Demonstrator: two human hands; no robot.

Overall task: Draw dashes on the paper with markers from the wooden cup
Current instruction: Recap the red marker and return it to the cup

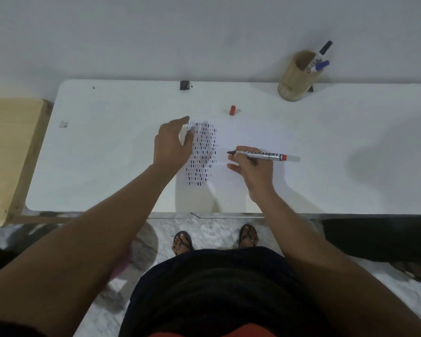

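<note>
**Marker tip points left, toward the dashes**

On the bench (pixel 112 166) the paper (pixel 248 132) lies near the middle. My left hand (pixel 171 144) is released, flat on its left part. My right hand (pixel 252 170) fingers (pixel 238 155) grasp the marker (pixel 263 154), lying left-right, tip just beside the dashes (pixel 202 154). The wooden cup (pixel 299 76) stands at the far edge.

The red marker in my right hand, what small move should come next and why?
Probably lower the uncapped red marker tip onto the blank paper just right of the dashes: the right hand holds it there, and the left hand is at the sheet.
</note>
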